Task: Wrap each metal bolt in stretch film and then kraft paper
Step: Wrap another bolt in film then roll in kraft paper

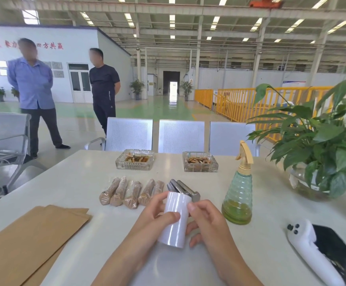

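Left grip: the left hand (157, 213) grasps the roll of stretch film (175, 219), fingers curled round its far left side and the thumb pressed across its front.
Right grip: the right hand (206, 220) is at the roll's right side, its thumb tip against the upper right edge and the fingers curled beside and below it; whether it pinches a loose end of film cannot be told.
Stretch film: a white glossy roll held tilted above the near middle of the table (75, 182), top leaning far-right.
Bare bolts: a small pile of grey metal bolts (183, 188) lies on the table just beyond the roll, partly hidden by it.
Wrapped bolts: a row of five wrapped bolts (131, 191) in brown paper lies left of the bare pile.
Kraft paper: a stack of brown kraft paper sheets (27, 240) lies at the near left of the table.
Other things: two glass ashtrays (135, 159) at the far side, a green spray bottle (239, 197) right of the hands, a potted plant (316, 141) far right, a white controller (308, 244) near right.
Writing: red characters on the white wall (50, 46) at far left, partly hidden by a standing person; "四方共赢" reads plainly, the rest is blurred.
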